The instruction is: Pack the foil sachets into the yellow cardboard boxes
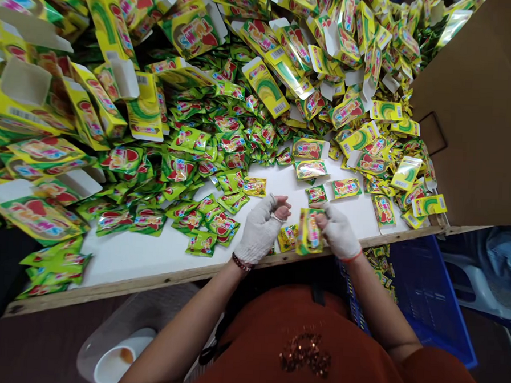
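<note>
My right hand [341,231], in a white glove with bare fingertips, grips a small yellow-green candy box [310,231] between thumb and fingers near the table's front edge. To its left, my left hand [261,227] wears a similar glove. Its fingers are curled closed, and whatever they may hold is hidden. Between the hands a small yellow packet [287,238] lies at the edge. Just beyond them are a green packet [316,193], a flat small box [346,188] and another yellow packet [254,186].
Green candy packets [228,141] heap across the white table [123,259]. Open-flapped boxes [195,31] pile up behind and at the left. A brown cardboard carton [477,129] stands at the right. Below are a blue crate [421,291] and a white cup [115,364].
</note>
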`<move>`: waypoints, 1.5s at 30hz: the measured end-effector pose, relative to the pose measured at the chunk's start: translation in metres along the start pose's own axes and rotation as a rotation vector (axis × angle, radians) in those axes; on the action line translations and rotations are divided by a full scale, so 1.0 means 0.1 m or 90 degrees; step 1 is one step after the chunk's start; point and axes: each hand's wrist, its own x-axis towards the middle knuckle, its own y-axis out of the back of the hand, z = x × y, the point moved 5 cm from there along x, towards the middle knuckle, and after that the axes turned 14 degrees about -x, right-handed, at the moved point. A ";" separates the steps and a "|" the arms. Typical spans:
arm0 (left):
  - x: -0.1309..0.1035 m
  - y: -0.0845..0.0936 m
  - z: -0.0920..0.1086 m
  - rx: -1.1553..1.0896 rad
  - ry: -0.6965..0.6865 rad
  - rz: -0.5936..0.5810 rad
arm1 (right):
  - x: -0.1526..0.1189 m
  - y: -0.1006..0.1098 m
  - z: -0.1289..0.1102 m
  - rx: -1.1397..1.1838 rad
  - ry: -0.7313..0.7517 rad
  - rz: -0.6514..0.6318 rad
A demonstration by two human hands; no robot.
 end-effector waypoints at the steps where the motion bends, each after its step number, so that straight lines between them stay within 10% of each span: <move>1: 0.07 0.07 0.07 0.056 -0.031 0.018 | -0.06 0.13 0.00 0.039 -0.001 -0.004; 8: 0.54 0.44 0.31 0.776 -0.105 -0.036 | -0.07 0.59 0.01 0.103 0.028 0.039; 14: 0.63 0.37 0.20 0.921 -0.064 -0.110 | 0.58 0.29 0.02 -0.444 0.133 0.130; 24: 0.47 0.28 0.08 0.417 -0.027 -0.051 | 0.78 0.32 0.02 -0.579 0.030 0.107; 32: 0.03 0.16 -0.24 -0.097 0.046 0.205 | 0.27 -0.16 0.08 0.006 -0.120 -0.010; 36: -0.08 -0.08 -0.34 -0.335 0.109 0.151 | 0.20 -0.29 0.04 -0.037 -0.094 0.054; 45: -0.09 -0.07 -0.07 -0.180 0.160 -0.015 | 0.27 -0.15 -0.09 -0.272 0.094 0.107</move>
